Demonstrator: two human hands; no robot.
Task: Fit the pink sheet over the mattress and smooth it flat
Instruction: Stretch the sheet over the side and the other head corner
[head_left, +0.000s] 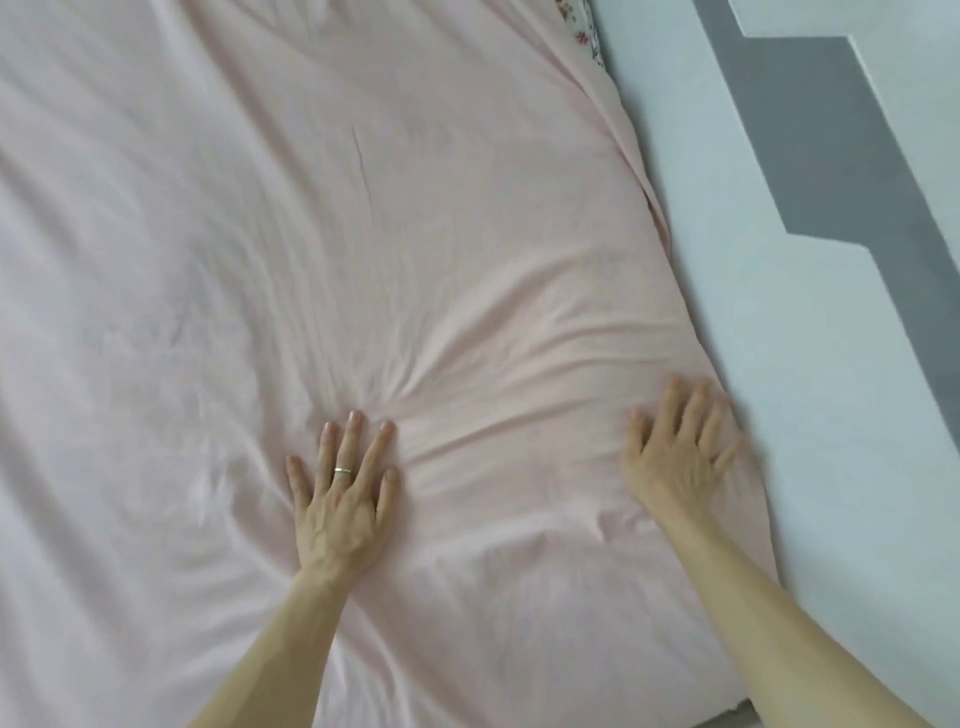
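The pink sheet (322, 218) covers the mattress across nearly the whole view. My left hand (343, 483), with a ring on one finger, lies flat on the sheet, fingers spread. Wrinkles fan out from its fingertips toward the right. My right hand (680, 447) presses flat on the sheet at the mattress's right edge, right beside the wall, and looks slightly blurred. Neither hand holds any cloth. A ridge of bunched sheet runs between the two hands.
A pale wall (753, 260) with a grey zigzag stripe (841, 171) runs along the right side of the bed. A floral fabric (584, 31) peeks out at the sheet's top right corner against the wall.
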